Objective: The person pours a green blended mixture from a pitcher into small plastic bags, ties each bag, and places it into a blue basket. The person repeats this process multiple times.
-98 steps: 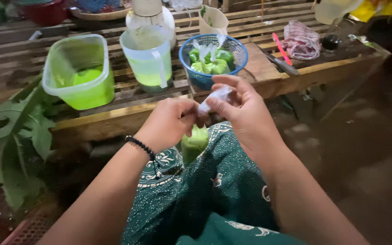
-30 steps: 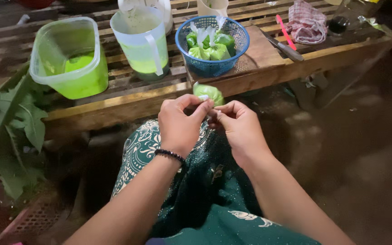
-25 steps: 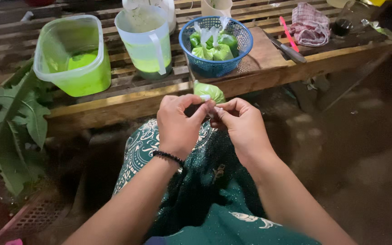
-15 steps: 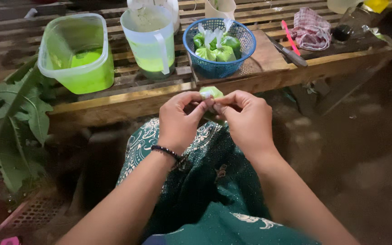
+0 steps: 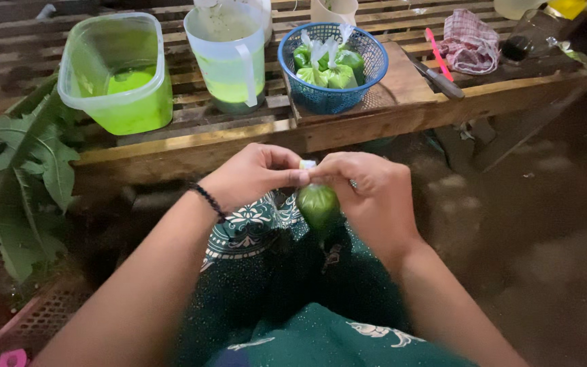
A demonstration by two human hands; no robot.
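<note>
We pinch the neck of a small green-filled bag (image 5: 318,204) between our left hand (image 5: 253,177) and right hand (image 5: 368,194), letting it hang over our lap so nothing spills; at twelve o'clock the blue basket (image 5: 333,102) on the table (image 5: 191,146) holds tied bags.

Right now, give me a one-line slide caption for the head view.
Both hands, left hand and right hand, pinch the neck of a small green-filled bag before a wooden bench bearing a blue basket.

blue basket (image 5: 333,102), jug (image 5: 229,64), knife (image 5: 441,80)
</note>
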